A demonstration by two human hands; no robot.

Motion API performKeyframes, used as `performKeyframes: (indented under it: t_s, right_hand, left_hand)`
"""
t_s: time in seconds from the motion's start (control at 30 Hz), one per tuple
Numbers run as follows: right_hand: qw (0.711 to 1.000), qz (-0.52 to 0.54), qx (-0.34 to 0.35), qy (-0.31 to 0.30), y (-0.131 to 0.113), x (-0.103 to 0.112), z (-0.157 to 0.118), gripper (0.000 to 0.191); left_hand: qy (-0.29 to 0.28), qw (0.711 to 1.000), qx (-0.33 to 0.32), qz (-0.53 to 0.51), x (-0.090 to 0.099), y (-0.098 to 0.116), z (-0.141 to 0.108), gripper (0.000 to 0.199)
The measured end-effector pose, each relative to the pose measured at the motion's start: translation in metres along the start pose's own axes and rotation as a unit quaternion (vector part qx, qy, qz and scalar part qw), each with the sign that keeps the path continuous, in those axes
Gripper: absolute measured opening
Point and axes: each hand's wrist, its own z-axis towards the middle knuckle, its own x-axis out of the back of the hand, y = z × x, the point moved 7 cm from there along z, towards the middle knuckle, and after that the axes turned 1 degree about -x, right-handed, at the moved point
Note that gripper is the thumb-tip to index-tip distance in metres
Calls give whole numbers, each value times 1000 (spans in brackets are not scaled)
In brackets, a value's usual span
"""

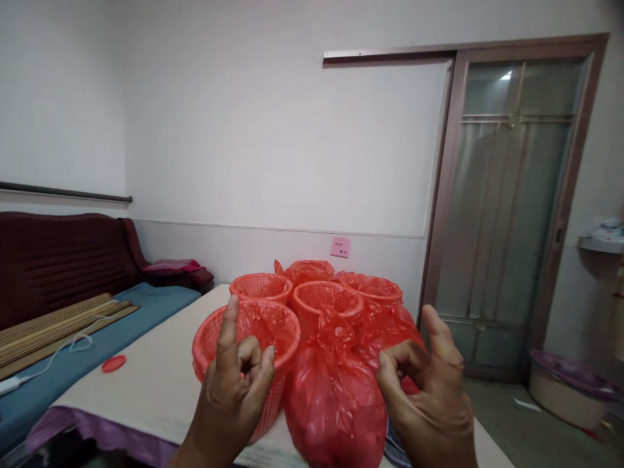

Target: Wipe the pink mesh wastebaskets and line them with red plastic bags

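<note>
My left hand (233, 383) is raised in front of a red woven basket (205, 344) with a thin red plastic bag inside it. Its index finger points up, the other fingers are curled and the thumb stands apart; it holds nothing. My right hand (429, 396) makes a similar shape on the other side, index finger up and nothing in it. Between the hands sits a filled, bunched-up red plastic bag (336, 396); its contents cannot be made out. Behind it stand more red baskets (327, 302), several of them lined with red bags.
The baskets stand on a pale-topped table (160, 383) with a purple cloth (112, 432) at its edge. A red ring-like piece (114, 363) lies on the left. Beyond are a dark wooden bench (58, 266), a sliding glass door (511, 227) and a large tub (565, 396).
</note>
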Motion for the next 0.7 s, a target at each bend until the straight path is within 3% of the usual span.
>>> performKeyframes:
  t_s: [0.2, 0.47, 0.53, 0.63, 0.7]
  right_hand:
    - [1000, -6, 22, 2, 1, -7, -5, 74]
    - [999, -15, -27, -18, 13, -20, -9, 71]
    - [997, -20, -43, -56, 27, -31, -22, 69]
    - [993, -46, -47, -101, 60, -55, -61, 53]
    - [988, -59, -39, -137, 83, -75, -99, 35]
  left_hand:
    - [9, 1000, -10, 24, 3, -3, -2, 79]
    - [8, 999, 34, 23, -2, -16, -11, 73]
    - [-7, 998, 53, 17, -10, -30, -22, 65]
    - [-18, 992, 121, 1, -26, -70, -56, 46]
    - [-91, 978, 186, -5, -46, -103, -91, 34]
